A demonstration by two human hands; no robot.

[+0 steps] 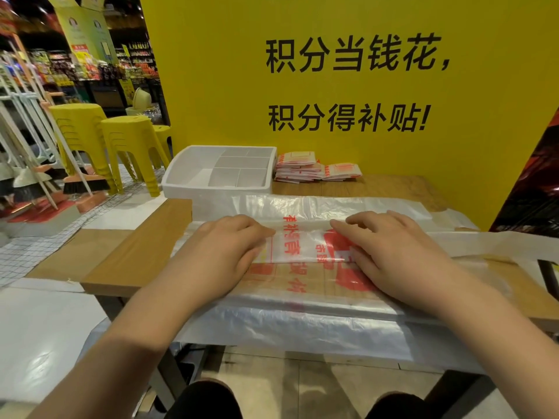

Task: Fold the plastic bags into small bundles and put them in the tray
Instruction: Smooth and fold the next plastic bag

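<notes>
Left hand [225,255] and right hand [399,252], grip apart, flatten a fold in the red-printed clear plastic bag [302,247]; next probably calls for folding it narrower.

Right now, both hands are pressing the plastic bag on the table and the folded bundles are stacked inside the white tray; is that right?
Not quite: the head view shows the folded bundles stacked on the table beside the white tray, not inside it. The left hand and right hand do press the plastic bag there.

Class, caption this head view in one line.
Left hand and right hand press a plastic bag flat on the table; white tray behind.
</notes>
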